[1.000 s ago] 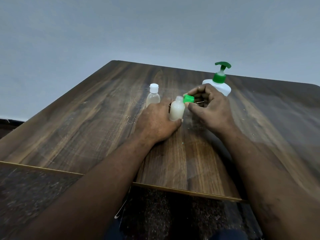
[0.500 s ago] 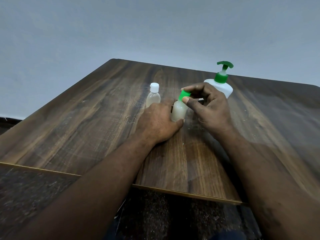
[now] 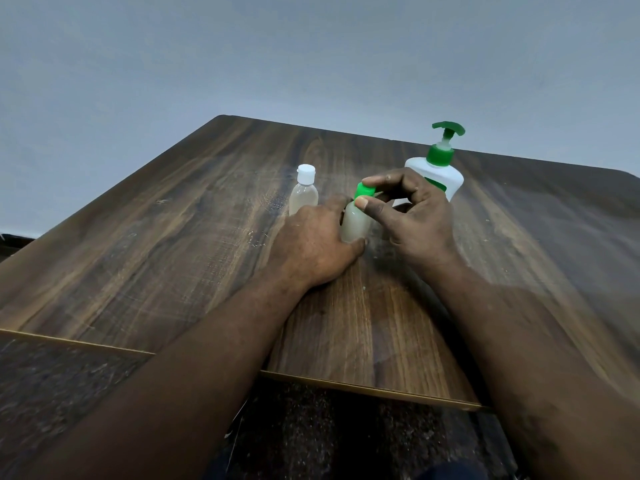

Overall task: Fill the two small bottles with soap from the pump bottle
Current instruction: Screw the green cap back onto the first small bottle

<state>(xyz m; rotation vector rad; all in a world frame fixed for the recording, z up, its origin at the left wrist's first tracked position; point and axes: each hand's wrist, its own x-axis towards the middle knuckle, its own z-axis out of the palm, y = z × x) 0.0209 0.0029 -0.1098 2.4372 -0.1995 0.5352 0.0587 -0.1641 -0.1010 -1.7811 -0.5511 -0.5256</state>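
Observation:
A small bottle (image 3: 355, 223) holding whitish soap stands upright on the wooden table (image 3: 194, 244). My left hand (image 3: 311, 244) grips its body from the left. My right hand (image 3: 412, 216) pinches a green cap (image 3: 364, 191) between thumb and fingers, right on top of that bottle's neck. A second small bottle (image 3: 304, 197) with a white cap stands upright just left of and behind my left hand. The white pump bottle (image 3: 438, 171) with a green pump head stands behind my right hand.
The table's near edge (image 3: 363, 386) has a light trim, with dark speckled floor below it. A plain grey wall rises behind the table. Bare wood stretches to the left and right of the bottles.
My right hand has brought the green cap from beside the bottle's open neck onto the top of it. My left hand has kept its hold on the bottle.

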